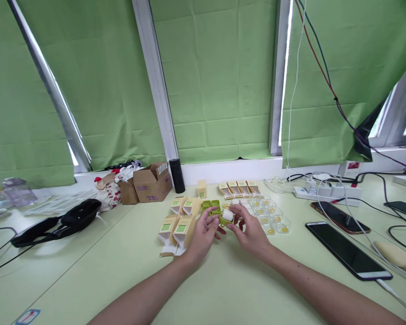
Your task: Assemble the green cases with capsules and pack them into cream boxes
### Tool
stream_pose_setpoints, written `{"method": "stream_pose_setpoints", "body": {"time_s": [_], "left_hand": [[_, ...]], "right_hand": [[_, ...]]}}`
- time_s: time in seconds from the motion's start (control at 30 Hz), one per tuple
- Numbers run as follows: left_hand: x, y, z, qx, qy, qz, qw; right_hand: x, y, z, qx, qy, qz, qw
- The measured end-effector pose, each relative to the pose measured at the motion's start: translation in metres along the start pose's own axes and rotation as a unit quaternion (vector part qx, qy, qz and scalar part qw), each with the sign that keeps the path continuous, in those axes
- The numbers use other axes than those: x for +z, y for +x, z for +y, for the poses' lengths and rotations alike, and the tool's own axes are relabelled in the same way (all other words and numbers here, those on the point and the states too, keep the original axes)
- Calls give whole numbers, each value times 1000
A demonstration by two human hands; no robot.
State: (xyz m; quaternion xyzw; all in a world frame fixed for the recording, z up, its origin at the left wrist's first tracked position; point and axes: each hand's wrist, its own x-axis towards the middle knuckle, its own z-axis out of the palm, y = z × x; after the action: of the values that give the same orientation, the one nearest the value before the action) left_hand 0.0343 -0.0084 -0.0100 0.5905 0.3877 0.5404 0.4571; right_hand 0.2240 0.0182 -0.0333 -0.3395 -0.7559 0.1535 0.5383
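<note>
Between my two hands is a small green cup (223, 222) with a white rounded piece (227, 214) in it. My left hand (208, 225) grips the cup from the left, fingers curled. On the right side, my right hand (244, 224) has its thumb and fingers closed about the cup and the white piece. Just behind my left hand stand several more green cups (211, 204) in a cluster. Open cream cartons with green labels (181, 228) lie to the left. Clear plastic cups with yellow centres (272, 217) are grouped to the right.
More cartons (240, 189) line the back, with a single carton (202, 188) beside them. A black cylinder (177, 176) and a cardboard box (152, 183) stand back left, near a black waist bag (77, 221). Phones (347, 250), cables and a power strip (328, 192) occupy the right.
</note>
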Motion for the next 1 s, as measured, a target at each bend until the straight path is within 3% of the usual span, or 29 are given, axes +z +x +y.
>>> {"method": "stream_pose_setpoints", "body": {"time_s": [0.33, 0.67, 1.0], "left_hand": [[-9, 0, 0, 119, 138, 24, 983], [-13, -1, -3, 272, 307, -8, 912], [-13, -1, -6, 305, 404, -29, 862]], "right_hand": [[0, 5, -2, 99, 146, -3, 984], [2, 5, -4, 162, 249, -10, 955], [3, 6, -8, 215, 289, -20, 933]]}}
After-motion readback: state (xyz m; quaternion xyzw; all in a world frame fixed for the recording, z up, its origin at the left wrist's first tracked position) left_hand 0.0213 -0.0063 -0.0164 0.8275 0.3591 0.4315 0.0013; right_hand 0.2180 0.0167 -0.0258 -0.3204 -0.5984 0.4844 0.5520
